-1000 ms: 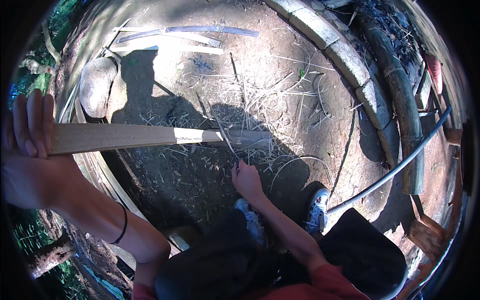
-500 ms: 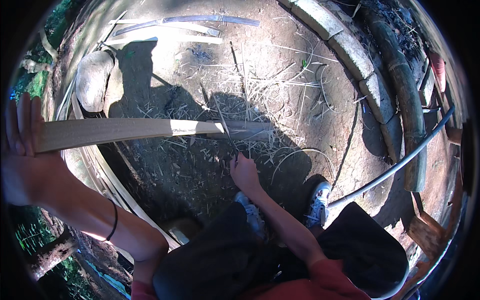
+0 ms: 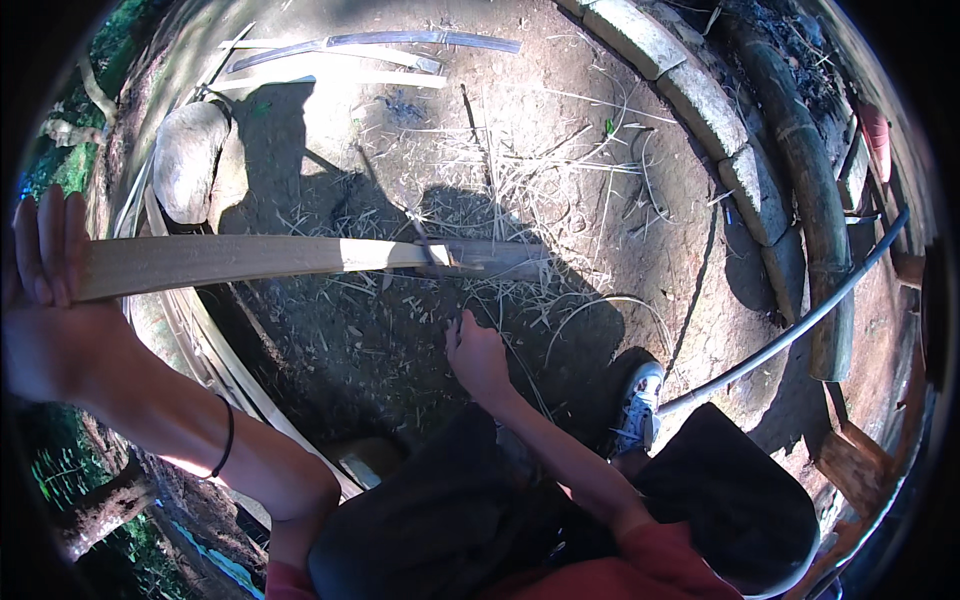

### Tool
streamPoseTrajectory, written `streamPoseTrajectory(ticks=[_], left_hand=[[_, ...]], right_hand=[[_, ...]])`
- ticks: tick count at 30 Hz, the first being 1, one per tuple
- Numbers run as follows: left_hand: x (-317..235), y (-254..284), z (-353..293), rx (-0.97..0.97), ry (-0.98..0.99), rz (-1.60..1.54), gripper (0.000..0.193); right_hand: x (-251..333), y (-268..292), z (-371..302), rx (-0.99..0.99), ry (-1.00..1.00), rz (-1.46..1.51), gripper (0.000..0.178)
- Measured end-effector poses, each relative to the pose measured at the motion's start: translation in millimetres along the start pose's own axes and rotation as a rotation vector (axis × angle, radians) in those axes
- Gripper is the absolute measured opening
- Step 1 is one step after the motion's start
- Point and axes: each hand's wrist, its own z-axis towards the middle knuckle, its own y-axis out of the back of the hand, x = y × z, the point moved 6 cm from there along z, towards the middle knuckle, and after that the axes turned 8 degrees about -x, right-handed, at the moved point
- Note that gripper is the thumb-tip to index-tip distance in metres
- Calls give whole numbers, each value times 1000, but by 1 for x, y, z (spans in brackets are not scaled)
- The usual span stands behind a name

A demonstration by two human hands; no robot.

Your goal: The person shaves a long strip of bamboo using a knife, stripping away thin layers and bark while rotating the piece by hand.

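A long pale bamboo strip [image 3: 230,262] runs from the left edge toward the middle. My left hand [image 3: 55,265] is at its left end, with the fingers rising past its far edge and the palm against it. The strip's right end is notched and lies over a grey-brown flat piece [image 3: 510,262] on the ground. My right hand [image 3: 478,355] is closed on a knife whose long dark blade [image 3: 385,190] is smeared by motion and crosses the strip near that end. The knife's handle is mostly hidden by my fingers.
Shavings [image 3: 530,180] litter the ground. A large stone [image 3: 188,160] and several split strips [image 3: 400,45] lie beyond. Curved stone edging [image 3: 705,110], a thick bamboo pole [image 3: 815,200] and a thin grey pole [image 3: 790,335] are at the right. My shoe [image 3: 638,405] is below.
The knife has tilted further left, its tip now pointing to the far left. My right hand has turned and shifted slightly left and nearer. My left hand stays at the strip's end.
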Motion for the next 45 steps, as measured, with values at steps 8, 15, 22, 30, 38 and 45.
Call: streamPoseTrajectory(ticks=[8, 15, 22, 30, 38, 45], left_hand=[[-8, -7, -12, -14, -36, 27, 44], [24, 28, 27, 41, 18, -47, 37], [-20, -11, -19, 164, 186, -304, 62], [1, -17, -10, 642, 442, -909, 70], [-15, -12, -26, 837, 528, -1133, 73], [-21, 8, -41, 903, 568, -1238, 74]], right_hand=[[33, 35, 13, 71, -16, 208, 18], [114, 80, -4, 158, -22, 484, 18], [60, 27, -4, 93, 10, 145, 20], [137, 106, 23, 104, 15, 291, 21], [207, 132, -6, 99, 189, 387, 14], [184, 125, -25, 12, 289, 290, 13]])
